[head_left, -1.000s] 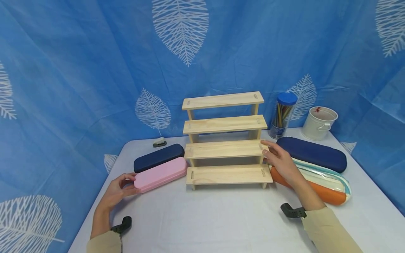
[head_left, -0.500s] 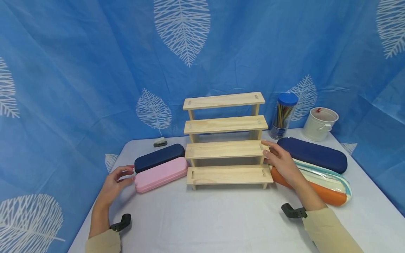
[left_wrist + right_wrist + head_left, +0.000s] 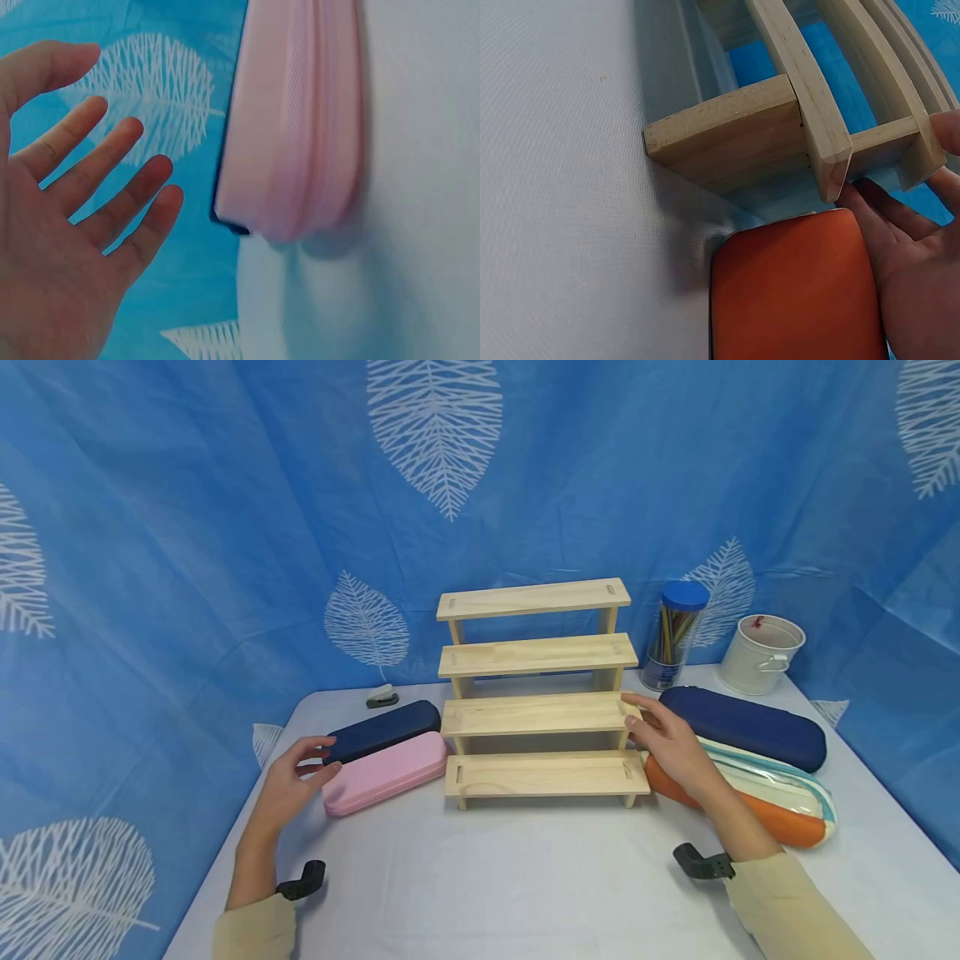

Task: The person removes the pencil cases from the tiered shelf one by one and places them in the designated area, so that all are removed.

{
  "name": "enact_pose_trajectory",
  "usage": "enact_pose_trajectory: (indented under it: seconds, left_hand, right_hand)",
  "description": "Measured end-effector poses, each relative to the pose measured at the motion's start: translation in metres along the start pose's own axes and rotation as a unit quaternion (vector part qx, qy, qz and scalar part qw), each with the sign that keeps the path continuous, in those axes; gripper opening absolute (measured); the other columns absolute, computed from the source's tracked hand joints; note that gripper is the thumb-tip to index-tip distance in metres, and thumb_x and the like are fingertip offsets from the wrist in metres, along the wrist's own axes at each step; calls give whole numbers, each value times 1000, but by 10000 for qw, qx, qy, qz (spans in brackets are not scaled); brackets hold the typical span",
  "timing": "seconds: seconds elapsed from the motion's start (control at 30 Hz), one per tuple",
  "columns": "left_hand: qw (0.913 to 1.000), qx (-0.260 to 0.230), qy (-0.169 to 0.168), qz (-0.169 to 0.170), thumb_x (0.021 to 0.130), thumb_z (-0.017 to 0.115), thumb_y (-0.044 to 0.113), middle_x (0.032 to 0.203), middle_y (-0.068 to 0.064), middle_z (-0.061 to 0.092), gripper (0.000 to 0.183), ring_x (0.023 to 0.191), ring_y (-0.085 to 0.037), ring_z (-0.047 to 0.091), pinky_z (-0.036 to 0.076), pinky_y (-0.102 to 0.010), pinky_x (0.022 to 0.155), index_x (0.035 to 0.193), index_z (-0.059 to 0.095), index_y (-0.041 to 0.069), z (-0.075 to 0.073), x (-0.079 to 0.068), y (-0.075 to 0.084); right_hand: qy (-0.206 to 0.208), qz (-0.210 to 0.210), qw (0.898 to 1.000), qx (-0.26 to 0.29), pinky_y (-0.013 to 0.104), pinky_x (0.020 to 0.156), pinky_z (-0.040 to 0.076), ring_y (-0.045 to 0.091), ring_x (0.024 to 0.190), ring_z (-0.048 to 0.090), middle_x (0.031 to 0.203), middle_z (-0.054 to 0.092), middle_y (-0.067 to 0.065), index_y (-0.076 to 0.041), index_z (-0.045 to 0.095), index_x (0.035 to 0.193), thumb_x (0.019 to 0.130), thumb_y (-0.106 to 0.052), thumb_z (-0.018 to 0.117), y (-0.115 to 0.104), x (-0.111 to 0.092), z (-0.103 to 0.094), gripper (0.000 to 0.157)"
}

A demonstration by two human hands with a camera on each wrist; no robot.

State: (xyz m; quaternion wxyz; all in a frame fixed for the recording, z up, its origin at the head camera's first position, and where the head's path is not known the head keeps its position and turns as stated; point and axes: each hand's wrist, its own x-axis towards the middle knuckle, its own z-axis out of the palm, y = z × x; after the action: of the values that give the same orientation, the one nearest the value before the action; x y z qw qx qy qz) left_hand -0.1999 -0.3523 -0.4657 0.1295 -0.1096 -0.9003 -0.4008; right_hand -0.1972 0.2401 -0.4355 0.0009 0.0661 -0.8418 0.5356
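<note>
My left hand hovers over the left ends of a pink pencil case and a navy pencil case. In the left wrist view its fingers are spread and hold nothing, apart from the pink case. A stepped wooden shelf stands mid-table, its tiers bare. With thumb and fingers my right hand grips the right end of the second tier from the bottom. Just below that hand lies an orange and cream pencil case; its orange end sits close by the shelf in the right wrist view.
Behind the right hand lies a dark blue pencil case. A clear tube of pencils with a blue lid and a white bucket stand at the back right. A small stapler is at the back left. Blue curtain surrounds the table.
My left hand has let go of the pink case's left end, drawn back slightly, then moved up and right above both left cases. The right hand keeps its place on the shelf.
</note>
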Motion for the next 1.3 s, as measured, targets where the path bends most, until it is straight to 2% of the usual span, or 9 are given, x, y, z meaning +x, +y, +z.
enact_pose_trajectory:
  seconds: [0.13, 0.2, 0.27, 0.37, 0.63, 0.83, 1.07, 1.17, 1.3]
  left_hand:
    - [9995, -157, -269, 72, 91, 68, 18, 122, -15, 58, 32, 106, -33, 53, 46, -53, 87, 118, 60, 2, -1, 5, 51]
    - [9991, 95, -392, 88, 92, 66, 18, 120, -15, 60, 28, 105, -33, 54, 45, -58, 87, 114, 60, 1, 0, 8, 69]
    - [9981, 331, -516, 71, 92, 67, 18, 120, -14, 60, 28, 106, -32, 55, 45, -57, 88, 113, 61, 2, 2, 11, 77]
    - [9956, 614, -708, -5, 90, 68, 21, 123, -14, 58, 34, 109, -32, 55, 45, -55, 90, 118, 60, 4, 6, 16, 85]
    - [9822, 1363, -1288, -60, 89, 68, 37, 139, -12, 48, 52, 127, -36, 42, 35, -61, 98, 134, 53, 16, 22, 24, 106]
    - [9665, 1944, -1660, 233, 89, 65, 44, 147, -6, 41, 62, 134, -34, 36, 32, -62, 100, 144, 45, 22, 39, 31, 116]
    - [9551, 2284, -1711, 791, 86, 65, 51, 149, -6, 39, 70, 133, -33, 38, 34, -59, 101, 145, 44, 21, 51, 36, 126]
    - [9465, 2545, -1712, 1007, 84, 62, 59, 152, -7, 33, 76, 137, -33, 31, 30, -59, 103, 147, 42, 20, 57, 38, 126]
    - [9353, 2946, -1645, 1065, 80, 57, 72, 157, -4, 23, 87, 143, -32, 17, 21, -62, 106, 150, 36, 24, 64, 40, 126]
  right_hand:
    - [157, -116, 9970, -748, 59, 96, 38, 40, 130, 40, 150, 35, 13, -25, 38, 148, 98, -51, 46, -2, -4, -1, 57]
    - [206, -203, 9936, -1088, 60, 95, 39, 41, 127, 43, 146, 40, 16, -23, 38, 148, 98, -51, 44, -6, -6, -2, 57]
    - [251, -252, 9891, -1432, 60, 92, 41, 40, 123, 48, 141, 45, 18, -21, 38, 148, 98, -52, 44, -9, -8, -4, 59]
    - [282, -265, 9820, -1846, 59, 93, 40, 39, 122, 48, 139, 48, 18, -18, 38, 148, 97, -53, 46, -15, -11, -7, 62]
    - [48, -250, 9538, -2993, 70, 97, 27, 47, 130, 33, 146, 38, 22, -14, 33, 150, 91, -59, 52, -22, -17, -16, 76]
    - [-66, -573, 9281, -3678, 70, 96, 27, 46, 127, 38, 142, 42, 22, -16, 34, 150, 88, -64, 53, -23, -18, -22, 80]
    - [-165, -1109, 8926, -4366, 65, 98, 29, 43, 125, 42, 137, 48, 20, -14, 38, 148, 83, -70, 55, -20, -17, -27, 87]
    - [-167, -1278, 8804, -4565, 63, 99, 28, 42, 125, 41, 137, 48, 18, -14, 39, 147, 82, -71, 55, -19, -18, -29, 88]
    - [-134, -1551, 8594, -4869, 62, 102, 24, 38, 130, 36, 140, 45, 18, -15, 38, 148, 82, -73, 51, -18, -17, -34, 89]
